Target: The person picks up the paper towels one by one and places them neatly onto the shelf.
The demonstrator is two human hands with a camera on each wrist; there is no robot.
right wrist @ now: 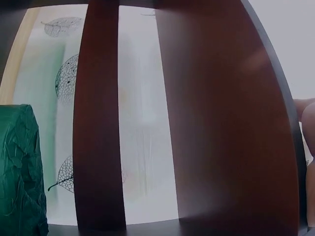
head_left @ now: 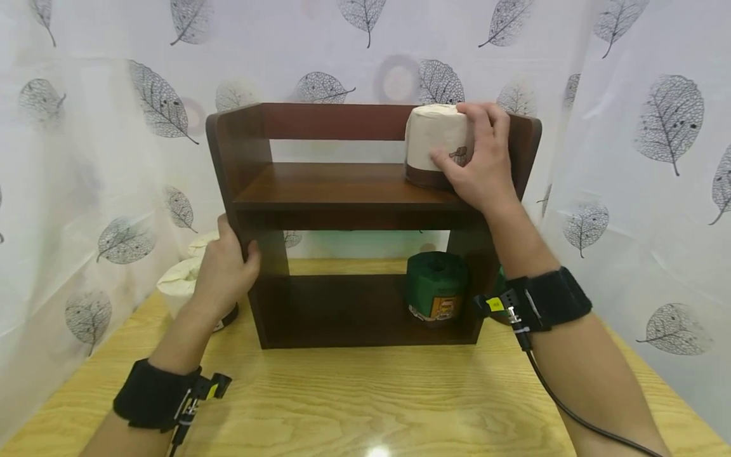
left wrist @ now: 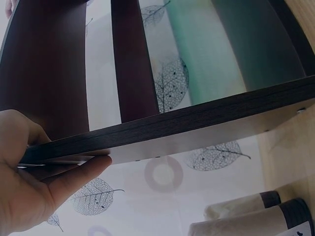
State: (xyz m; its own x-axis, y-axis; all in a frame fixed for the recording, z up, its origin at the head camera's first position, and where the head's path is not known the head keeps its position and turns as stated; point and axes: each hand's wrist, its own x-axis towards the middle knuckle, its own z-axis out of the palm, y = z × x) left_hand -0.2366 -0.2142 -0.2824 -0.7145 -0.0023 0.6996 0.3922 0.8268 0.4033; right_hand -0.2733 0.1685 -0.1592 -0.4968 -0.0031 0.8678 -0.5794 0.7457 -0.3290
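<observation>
A dark brown two-tier wooden shelf (head_left: 342, 184) stands upright on the table. On its upper board, at the right end, is a cream toilet paper roll (head_left: 436, 136) with a brown lower band. My right hand (head_left: 485, 162) grips that roll, thumb on its front and fingers over its top right. In the right wrist view only a bit of this hand (right wrist: 307, 142) shows, past the shelf board's edge. My left hand (head_left: 223, 270) holds the shelf's left side panel (left wrist: 197, 118), thumb and fingers on opposite faces. A green toilet paper roll (head_left: 436, 285) stands on the lower board at the right.
Left of the shelf, cream rolls (head_left: 179, 282) with dark bands stand on the light wood table (head_left: 365, 393). Another green roll (head_left: 502, 295) is partly hidden behind my right wrist. Leaf-patterned white curtains (head_left: 639, 158) surround the table. A cable (head_left: 562, 403) trails along my right forearm.
</observation>
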